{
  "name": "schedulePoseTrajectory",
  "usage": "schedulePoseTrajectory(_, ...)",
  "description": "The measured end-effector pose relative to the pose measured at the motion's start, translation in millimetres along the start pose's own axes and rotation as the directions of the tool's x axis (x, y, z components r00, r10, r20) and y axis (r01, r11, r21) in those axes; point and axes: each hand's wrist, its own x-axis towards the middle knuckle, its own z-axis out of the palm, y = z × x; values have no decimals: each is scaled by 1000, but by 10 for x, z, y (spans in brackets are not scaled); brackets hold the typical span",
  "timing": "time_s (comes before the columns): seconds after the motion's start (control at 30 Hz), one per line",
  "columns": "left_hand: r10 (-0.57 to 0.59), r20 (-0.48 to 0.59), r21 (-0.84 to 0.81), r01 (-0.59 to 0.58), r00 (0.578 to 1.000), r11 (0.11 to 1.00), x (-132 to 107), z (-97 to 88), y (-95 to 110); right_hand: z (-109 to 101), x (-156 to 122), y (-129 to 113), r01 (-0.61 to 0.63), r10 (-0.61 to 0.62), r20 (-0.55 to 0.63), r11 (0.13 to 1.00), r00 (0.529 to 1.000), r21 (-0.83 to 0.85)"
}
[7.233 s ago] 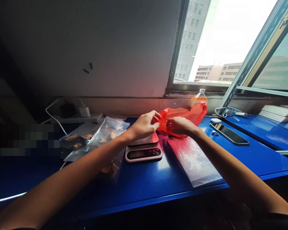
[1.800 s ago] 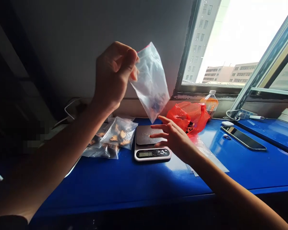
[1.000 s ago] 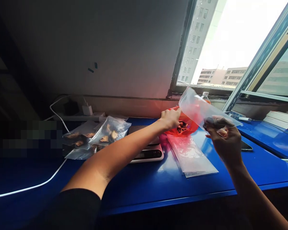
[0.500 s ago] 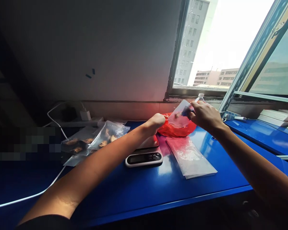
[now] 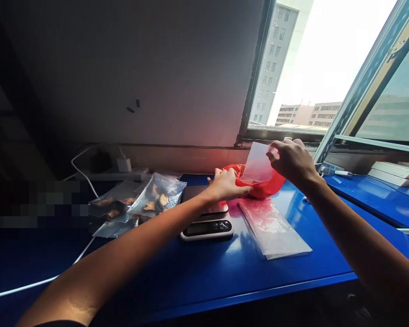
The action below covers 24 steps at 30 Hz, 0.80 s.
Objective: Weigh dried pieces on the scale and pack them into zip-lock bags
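Note:
My left hand (image 5: 228,184) lies at the left side of a red plastic bag (image 5: 267,187), thumb stretched along its near rim and fingers apart. A translucent plastic bag (image 5: 257,159) stands up out of the red bag's mouth. At its upper right edge my right hand (image 5: 293,159) is closed, with thumb and fingertips bent onto the film. The red bag's contents are mostly hidden. Left of it is a kitchen scale (image 5: 207,228), its platform partly covered by my left forearm. In front lies a stack of flat clear bags (image 5: 276,231).
Clear bags holding brown dried pieces (image 5: 157,200) lie left of the scale. A white cable (image 5: 23,286) runs across the blue table (image 5: 225,268). A charger (image 5: 123,164) stands by the wall. White boxes (image 5: 391,172) sit at the right below the window.
My left hand has opened out from a closed grip at the red bag's edge and come nearer. The translucent bag stands more upright, and the dark patch beside my right fingers is gone.

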Motion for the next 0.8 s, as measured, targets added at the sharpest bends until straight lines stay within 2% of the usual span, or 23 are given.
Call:
schedulePoseTrajectory(0.07, 34, -28, 245, -26, 999, 969, -70, -43, 67, -50, -3, -64, -55, 57, -116, 998, 992, 13)
schedulePoseTrajectory(0.1, 38, -43, 305, -23, 998, 952, -90, -65, 87, -85, -12, -86, -85, 89, -182, 996, 979, 30)
schedulePoseTrajectory(0.17, 17, -66, 299, 3, 998, 954, -90, -108, 91, -153, -42, -109, -136, 164, -292, 984, 942, 114)
schedulePoseTrajectory(0.23, -20, -80, 242, 39, 997, 969, -43, -149, 57, -188, -83, -117, -158, 256, -355, 946, 899, 283)
schedulePoseTrajectory(0.3, -52, -95, 164, 67, 994, 984, 15, -189, 10, -162, -130, -140, -144, 361, -358, 848, 861, 510)
schedulePoseTrajectory(0.4, -76, -107, 37, 81, 991, 996, 18, -271, -41, -36, -197, -253, -105, 474, -218, 564, 853, 819)
schedulePoseTrajectory(0.5, -58, -58, -126, 50, 997, 991, -174, -409, -74, 78, -268, -461, -149, 440, 6, 291, 898, 945)
schedulePoseTrajectory(0.57, -27, -40, -392, 9, 999, 920, -405, -525, -108, 101, -328, -615, -199, 376, 116, 190, 919, 961)
schedulePoseTrajectory(0.63, -13, -39, -494, -8, 999, 870, -674, -637, -150, 87, -397, -750, -233, 319, 185, 119, 930, 965)
schedulePoseTrajectory(0.73, 56, 30, -416, -38, 998, 909, -1022, -749, -205, 45, -501, -889, -279, 258, 260, 39, 931, 960)
schedulePoseTrajectory(0.8, 14, 96, -326, 19, 995, 945, -1149, -774, -235, 29, -559, -932, -323, 231, 315, -5, 920, 946)
